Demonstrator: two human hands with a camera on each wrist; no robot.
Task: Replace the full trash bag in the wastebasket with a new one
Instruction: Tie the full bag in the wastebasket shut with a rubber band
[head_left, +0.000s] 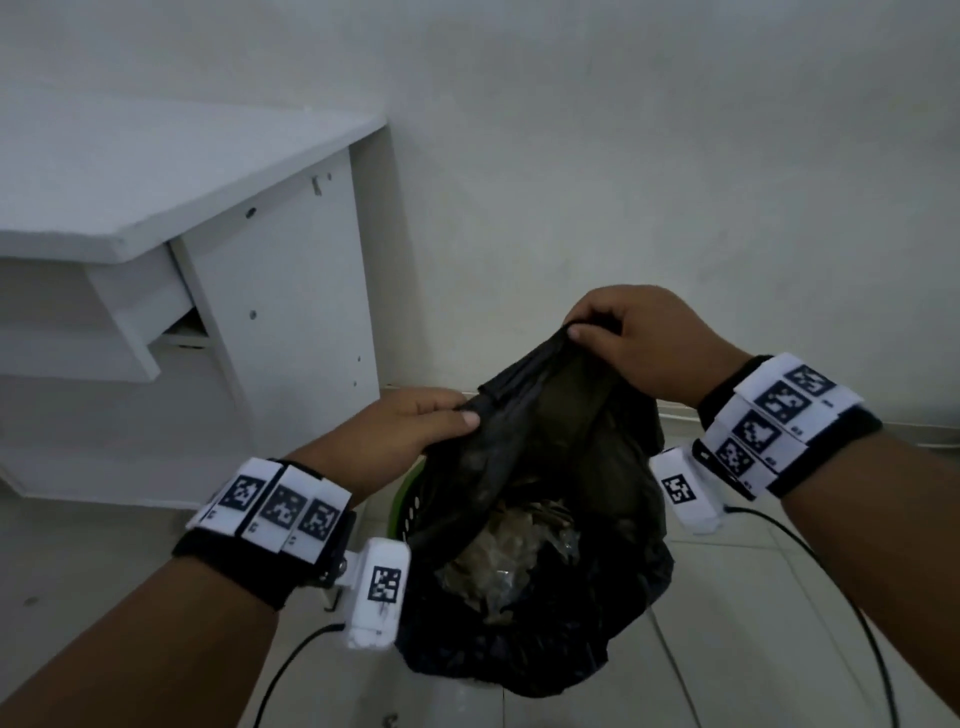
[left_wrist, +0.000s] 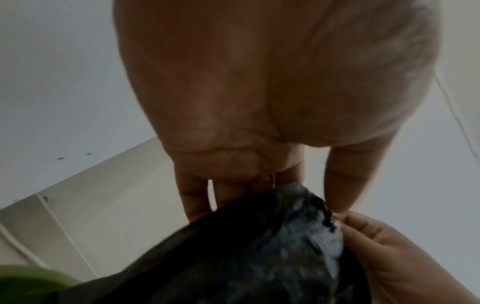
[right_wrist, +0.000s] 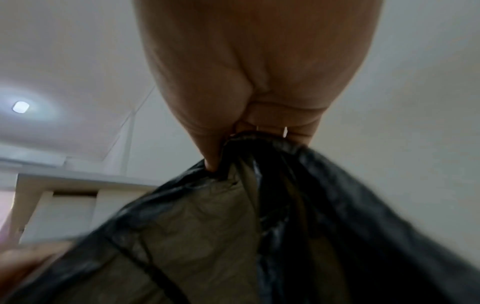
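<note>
A black trash bag (head_left: 545, 519) full of crumpled wrappers hangs over a green wastebasket (head_left: 408, 499), of which only a sliver of rim shows. My left hand (head_left: 415, 423) pinches the bag's left edge between thumb and fingers. My right hand (head_left: 623, 338) grips the far top edge and holds it higher. In the left wrist view the left hand (left_wrist: 259, 185) pinches the bag (left_wrist: 233, 257) and the right hand (left_wrist: 389, 257) appears at lower right. The right wrist view shows the right hand (right_wrist: 246, 131) gripping gathered black plastic of the bag (right_wrist: 285, 205).
A white desk (head_left: 156, 182) with a side panel stands at the left against a white wall. The floor (head_left: 779, 623) is pale tile. Black cables (head_left: 831, 571) trail from the wrist cameras across the floor. A ceiling lamp (right_wrist: 20, 107) shows in the right wrist view.
</note>
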